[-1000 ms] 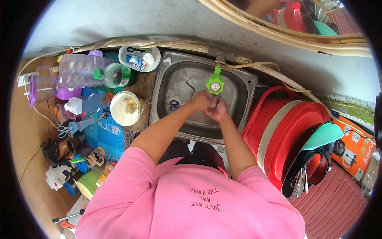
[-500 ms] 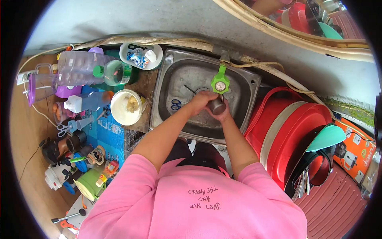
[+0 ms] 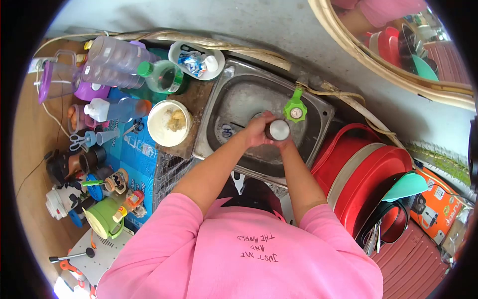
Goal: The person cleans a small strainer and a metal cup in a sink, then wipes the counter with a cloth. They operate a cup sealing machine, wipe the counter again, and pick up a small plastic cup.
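Observation:
Over the steel sink (image 3: 203, 134), both hands hold a small dark metal cup (image 3: 279, 130), its round silvery end facing up toward me. My left hand (image 3: 256, 132) is closed against the cup's left side. My right hand (image 3: 285, 144) grips it from below and the right, with most of its fingers hidden behind the cup. A green tap handle (image 3: 296, 110) stands just beyond the cup. On the sink floor left of my hands lies an item with blue rings (image 3: 227, 131), possibly scissors, beside a thin dark rod.
Left of the sink are a white tub (image 3: 169, 123) with yellowish remains, a white tray (image 3: 196, 61), a green-capped bottle (image 3: 164, 76) and a green pitcher (image 3: 105, 218). Red basins (image 3: 366, 174) lean at the right. A mirror (image 3: 403, 45) hangs at upper right.
The cup has been turned so its round end faces up, where its side showed before. Both hands remain on it. The view has swung slightly, shifting the surroundings.

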Motion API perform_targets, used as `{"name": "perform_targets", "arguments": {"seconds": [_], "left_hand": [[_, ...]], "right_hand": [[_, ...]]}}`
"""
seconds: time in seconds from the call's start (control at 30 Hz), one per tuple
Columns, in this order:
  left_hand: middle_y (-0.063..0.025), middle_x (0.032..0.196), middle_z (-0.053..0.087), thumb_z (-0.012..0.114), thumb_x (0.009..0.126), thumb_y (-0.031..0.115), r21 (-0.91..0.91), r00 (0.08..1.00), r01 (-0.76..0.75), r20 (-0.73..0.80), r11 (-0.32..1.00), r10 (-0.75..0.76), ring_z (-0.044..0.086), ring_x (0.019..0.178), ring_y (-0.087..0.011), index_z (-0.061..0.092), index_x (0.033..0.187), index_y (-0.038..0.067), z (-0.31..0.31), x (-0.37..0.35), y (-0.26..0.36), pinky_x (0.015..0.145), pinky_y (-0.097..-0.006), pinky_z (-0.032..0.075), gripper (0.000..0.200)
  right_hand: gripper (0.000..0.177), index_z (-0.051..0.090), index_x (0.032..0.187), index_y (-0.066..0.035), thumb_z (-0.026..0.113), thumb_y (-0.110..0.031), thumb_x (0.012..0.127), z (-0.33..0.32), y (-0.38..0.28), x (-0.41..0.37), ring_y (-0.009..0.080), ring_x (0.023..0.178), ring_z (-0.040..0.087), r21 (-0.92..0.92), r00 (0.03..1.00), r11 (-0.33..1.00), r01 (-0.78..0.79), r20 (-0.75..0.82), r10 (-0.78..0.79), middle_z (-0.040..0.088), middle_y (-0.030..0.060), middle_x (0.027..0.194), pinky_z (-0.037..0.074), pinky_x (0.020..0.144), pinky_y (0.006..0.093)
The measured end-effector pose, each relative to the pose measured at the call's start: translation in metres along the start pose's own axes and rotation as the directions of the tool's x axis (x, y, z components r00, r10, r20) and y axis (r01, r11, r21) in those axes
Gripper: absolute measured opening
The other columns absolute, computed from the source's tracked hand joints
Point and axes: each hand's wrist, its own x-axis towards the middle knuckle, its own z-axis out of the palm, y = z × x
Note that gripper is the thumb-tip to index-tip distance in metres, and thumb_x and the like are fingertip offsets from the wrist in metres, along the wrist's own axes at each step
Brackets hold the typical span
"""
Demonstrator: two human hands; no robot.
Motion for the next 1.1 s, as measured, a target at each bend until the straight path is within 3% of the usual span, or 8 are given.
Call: {"name": "perform_targets", "arguments": {"seconds": [0.37, 0.57, 0.6, 0.7, 0.83, 1.03, 1.07, 1.1], "left_hand": [[-0.0040, 0.084, 0.067, 0.066, 0.089, 0.045, -0.322, 0.944, 0.032, 0.322, 0.946, 0.078, 0.067, 0.066, -0.0207, 0.063, 0.098, 0.019, 0.025, -0.061, -0.001, 0.041, -0.0366, 0.049, 0.027], [-0.0057, 0.086, 0.068, 0.062, 0.094, 0.043, -0.274, 0.869, -0.026, 0.470, 0.961, 0.157, 0.069, 0.070, -0.0207, 0.064, 0.102, 0.013, 0.006, -0.100, 0.002, 0.048, -0.0378, 0.054, 0.031], [-0.0051, 0.091, 0.068, 0.062, 0.096, 0.038, -0.337, 0.919, -0.057, 0.349, 0.940, 0.181, 0.069, 0.077, -0.0197, 0.065, 0.104, 0.012, 0.000, -0.104, -0.001, 0.058, -0.0375, 0.056, 0.028], [-0.0028, 0.106, 0.068, 0.063, 0.097, 0.025, -0.272, 0.943, -0.289, 0.083, 0.918, 0.322, 0.067, 0.096, -0.0166, 0.065, 0.113, 0.010, -0.022, -0.147, 0.001, 0.084, -0.0350, 0.055, 0.022], [-0.0041, 0.110, 0.067, 0.062, 0.098, 0.024, -0.051, 0.885, -0.464, -0.069, 0.884, 0.461, 0.065, 0.100, -0.0153, 0.065, 0.115, 0.007, -0.091, -0.231, 0.005, 0.087, -0.0347, 0.054, 0.025], [-0.0073, 0.096, 0.070, 0.062, 0.097, 0.024, 0.269, 0.623, -0.485, -0.561, 0.832, 0.545, 0.069, 0.086, -0.0204, 0.066, 0.102, 0.006, -0.193, -0.341, 0.009, 0.080, -0.0378, 0.057, 0.019], [-0.0094, 0.092, 0.071, 0.062, 0.096, 0.024, 0.457, 0.504, -0.339, -0.650, 0.822, 0.569, 0.070, 0.082, -0.0241, 0.066, 0.097, 0.005, -0.206, -0.347, 0.009, 0.078, -0.0400, 0.057, 0.019], [-0.0094, 0.092, 0.071, 0.062, 0.096, 0.024, 0.453, 0.492, -0.343, -0.659, 0.823, 0.569, 0.070, 0.082, -0.0241, 0.066, 0.097, 0.005, -0.219, -0.346, 0.008, 0.078, -0.0400, 0.057, 0.019]], "right_hand": [[0.047, 0.058, 0.130, 0.000, 0.045, -0.033, 0.099, 0.040, 0.007, -0.031, 0.0337, 0.117, 0.061, -0.177, 0.998, 0.984, 0.033, -0.038, -0.040, 0.063, 0.0160, 0.129, 0.052, 0.098, 0.0507], [0.046, 0.059, 0.128, 0.000, 0.045, -0.033, 0.099, 0.070, 0.029, -0.035, 0.0342, 0.116, 0.062, -0.019, 0.861, 0.986, -0.167, 0.484, 0.155, 0.063, 0.0163, 0.128, 0.053, 0.095, 0.0531], [0.016, 0.066, 0.090, -0.012, 0.065, -0.028, 0.093, 0.079, 0.013, -0.041, 0.0215, 0.071, 0.063, -0.511, 0.960, 0.857, -0.072, -0.270, -0.080, 0.059, 0.0017, 0.078, 0.056, 0.067, 0.0340], [0.012, 0.064, 0.101, -0.010, 0.062, -0.017, 0.091, 0.087, -0.009, -0.041, 0.0173, 0.070, 0.063, -0.737, 0.691, 0.675, 0.025, -0.476, -0.545, 0.063, 0.0050, 0.086, 0.055, 0.060, 0.0341], [0.024, 0.057, 0.077, -0.015, 0.065, -0.030, 0.093, 0.156, -0.020, -0.074, 0.0082, 0.043, 0.040, -0.893, 0.617, 0.448, 0.031, -0.336, -0.712, 0.048, -0.0034, 0.061, 0.031, 0.037, 0.0251], [0.058, 0.061, 0.080, -0.014, 0.053, -0.071, 0.090, 0.289, -0.018, -0.117, 0.0073, 0.042, 0.037, -0.884, 0.833, 0.461, -0.078, -0.312, -0.457, 0.047, -0.0032, 0.060, 0.024, 0.038, 0.0248], [0.061, 0.065, 0.085, -0.014, 0.051, -0.072, 0.089, 0.283, -0.014, -0.107, 0.0059, 0.043, 0.037, -0.982, 0.749, 0.157, -0.101, -0.179, -0.638, 0.050, -0.0021, 0.060, 0.023, 0.038, 0.0231], [0.061, 0.065, 0.085, -0.014, 0.051, -0.072, 0.089, 0.291, -0.012, -0.108, 0.0059, 0.043, 0.037, -0.983, 0.759, 0.154, -0.101, -0.176, -0.627, 0.050, -0.0021, 0.060, 0.023, 0.038, 0.0231]]}}
